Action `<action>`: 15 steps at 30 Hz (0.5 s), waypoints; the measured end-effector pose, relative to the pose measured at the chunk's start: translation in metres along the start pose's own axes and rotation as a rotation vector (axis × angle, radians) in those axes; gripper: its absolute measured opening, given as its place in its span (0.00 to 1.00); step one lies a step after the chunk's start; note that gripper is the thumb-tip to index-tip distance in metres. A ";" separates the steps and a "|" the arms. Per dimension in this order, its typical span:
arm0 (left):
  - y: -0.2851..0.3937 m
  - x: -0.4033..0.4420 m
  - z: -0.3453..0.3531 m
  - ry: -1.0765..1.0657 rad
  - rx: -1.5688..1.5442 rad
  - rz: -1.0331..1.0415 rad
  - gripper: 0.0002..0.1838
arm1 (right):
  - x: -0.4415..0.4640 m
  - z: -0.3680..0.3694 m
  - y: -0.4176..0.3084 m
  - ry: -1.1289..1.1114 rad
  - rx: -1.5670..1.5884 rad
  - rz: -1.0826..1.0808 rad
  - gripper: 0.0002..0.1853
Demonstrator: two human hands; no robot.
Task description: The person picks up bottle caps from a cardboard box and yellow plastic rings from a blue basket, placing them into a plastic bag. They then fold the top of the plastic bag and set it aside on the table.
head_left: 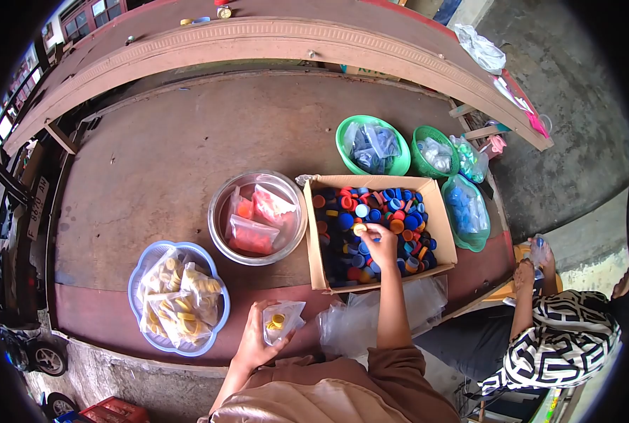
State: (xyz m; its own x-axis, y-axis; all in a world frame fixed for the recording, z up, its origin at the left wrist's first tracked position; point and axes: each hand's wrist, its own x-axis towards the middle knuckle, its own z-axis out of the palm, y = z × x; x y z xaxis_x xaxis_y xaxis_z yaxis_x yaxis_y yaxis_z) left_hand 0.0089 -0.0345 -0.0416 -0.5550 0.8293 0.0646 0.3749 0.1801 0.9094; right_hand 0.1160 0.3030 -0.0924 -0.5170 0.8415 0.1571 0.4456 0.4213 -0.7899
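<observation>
My left hand (256,341) grips a clear plastic bag (289,314) with a few yellow caps (277,321) in it, near the table's front edge. Over a cardboard box (317,261) full of mixed coloured caps (397,226), my right hand (380,247) pinches a pale yellow cap (359,229). A blue basin (136,310) with bags of yellow and tan caps stands to the left of my left hand. Between it and the box, a metal bowl (215,243) holds bags of red and pink items. Empty clear bags (399,308) lie in front of the box.
Behind the box stand a light green basin (403,163) and a dark green basket (421,130). Another green basket (474,242) is on its right. A person in a patterned top (565,338) sits at the right. A raised wooden beam (258,48) runs along the back.
</observation>
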 end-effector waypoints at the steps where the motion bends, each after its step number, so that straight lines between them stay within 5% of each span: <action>1: 0.000 0.000 0.000 -0.003 0.008 0.004 0.36 | 0.000 -0.002 -0.001 0.025 0.133 0.067 0.15; 5: -0.004 0.000 -0.003 -0.001 -0.016 0.036 0.36 | -0.031 -0.001 -0.040 0.213 0.598 -0.028 0.12; 7: -0.001 -0.002 -0.006 0.002 -0.018 0.027 0.36 | -0.071 -0.002 -0.079 0.053 0.517 -0.067 0.12; 9: -0.001 0.001 -0.005 -0.007 -0.024 0.025 0.36 | -0.095 -0.003 -0.125 -0.121 0.390 -0.434 0.13; 13: -0.001 0.004 -0.003 -0.060 -0.043 0.032 0.36 | -0.125 0.004 -0.168 -0.493 0.031 -0.677 0.18; 15: -0.001 0.004 -0.004 -0.059 -0.041 0.041 0.36 | -0.109 0.003 -0.153 -0.429 0.230 -0.557 0.19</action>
State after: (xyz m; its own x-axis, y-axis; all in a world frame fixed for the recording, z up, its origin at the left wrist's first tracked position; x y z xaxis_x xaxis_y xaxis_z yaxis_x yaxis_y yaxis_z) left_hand 0.0029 -0.0339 -0.0407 -0.4945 0.8656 0.0792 0.3650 0.1241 0.9227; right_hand 0.1019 0.1462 0.0100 -0.8832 0.2973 0.3627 -0.1063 0.6264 -0.7722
